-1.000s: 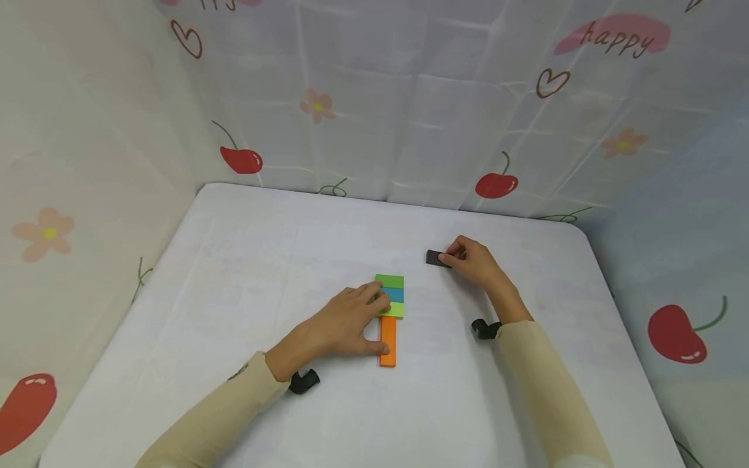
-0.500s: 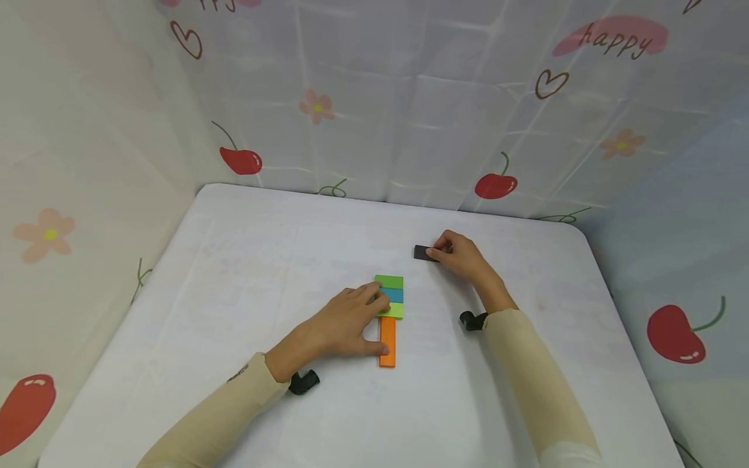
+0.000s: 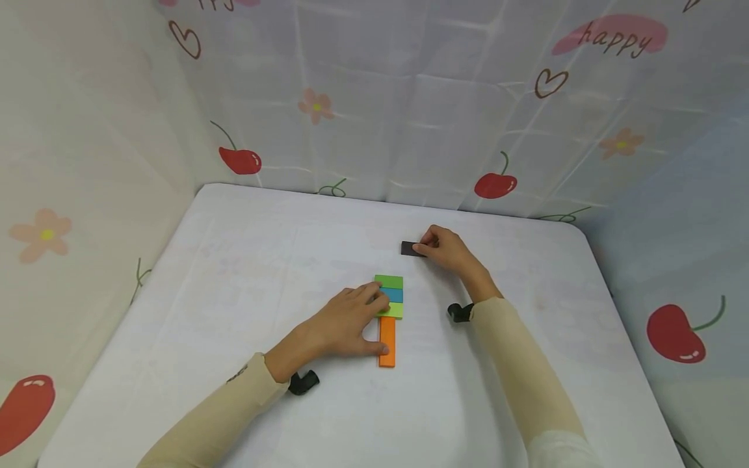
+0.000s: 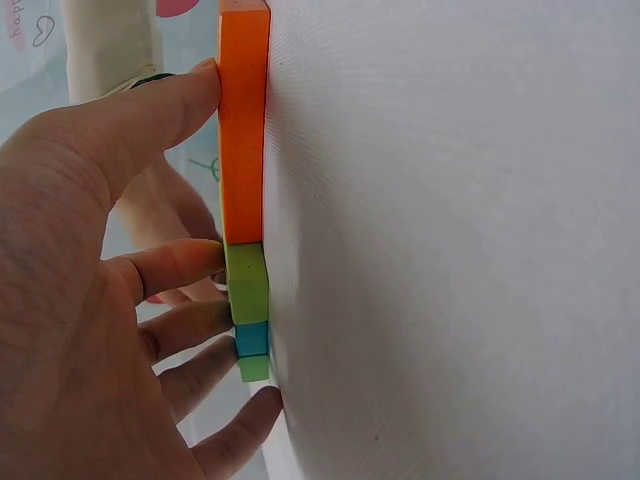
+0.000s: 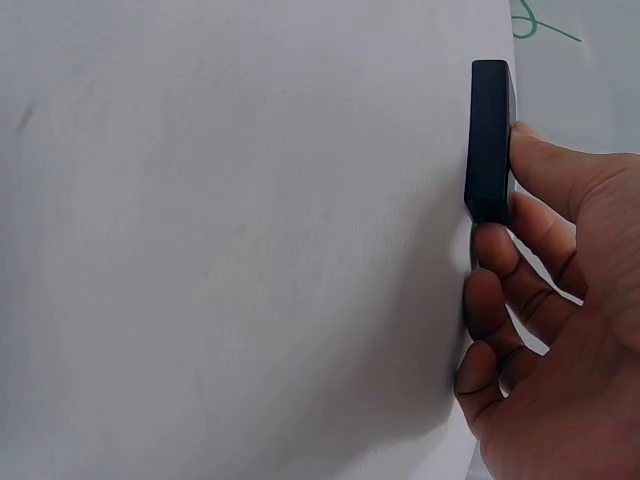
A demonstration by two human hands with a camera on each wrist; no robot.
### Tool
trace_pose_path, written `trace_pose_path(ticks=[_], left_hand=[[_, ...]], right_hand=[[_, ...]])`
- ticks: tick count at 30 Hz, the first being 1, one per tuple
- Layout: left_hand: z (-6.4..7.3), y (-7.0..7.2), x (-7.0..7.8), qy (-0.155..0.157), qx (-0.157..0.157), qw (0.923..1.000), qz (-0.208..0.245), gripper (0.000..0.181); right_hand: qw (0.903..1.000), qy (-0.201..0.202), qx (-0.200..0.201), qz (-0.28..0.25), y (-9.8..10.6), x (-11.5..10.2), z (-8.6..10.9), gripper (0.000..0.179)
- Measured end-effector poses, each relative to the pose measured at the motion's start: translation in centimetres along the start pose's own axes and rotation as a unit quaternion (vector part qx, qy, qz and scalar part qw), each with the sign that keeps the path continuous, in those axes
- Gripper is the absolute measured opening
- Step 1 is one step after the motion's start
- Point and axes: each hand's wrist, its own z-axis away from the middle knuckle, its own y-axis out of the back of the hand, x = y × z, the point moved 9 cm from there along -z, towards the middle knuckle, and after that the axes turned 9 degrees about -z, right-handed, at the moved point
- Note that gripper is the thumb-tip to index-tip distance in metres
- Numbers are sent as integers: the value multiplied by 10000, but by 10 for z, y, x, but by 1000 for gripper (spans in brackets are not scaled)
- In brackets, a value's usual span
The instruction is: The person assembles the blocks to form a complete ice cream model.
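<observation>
In the head view, a green block (image 3: 389,281), a blue block (image 3: 394,296) and a lime-green block (image 3: 395,310) lie side by side on the white table. An orange block (image 3: 387,328) extends lengthwise from the lime one toward the near side. My left hand (image 3: 339,320) spreads over their left side; its thumb touches the orange block and its fingertips rest on the others. Beyond the row, my right hand (image 3: 447,251) pinches one end of a black block (image 3: 407,248). The right wrist view shows the black block (image 5: 489,140) low against the tabletop.
The white table (image 3: 263,240) reaches back to a patterned curtain (image 3: 398,117) with cherries, flowers and hearts. Similar sheets hang at both sides. A small black device (image 3: 304,382) sits at the left wrist and another black device (image 3: 459,312) at the right.
My right hand has moved the black block left and slightly away across the far part of the table. The left hand and the coloured blocks have stayed put.
</observation>
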Motion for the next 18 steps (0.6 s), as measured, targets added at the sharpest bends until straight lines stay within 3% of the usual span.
trace_pose_path(ticks=[18], left_hand=[[0, -2, -1, 1, 13, 10000, 11, 68]], right_hand=[[9995, 253, -164, -12, -21, -19, -12, 29]])
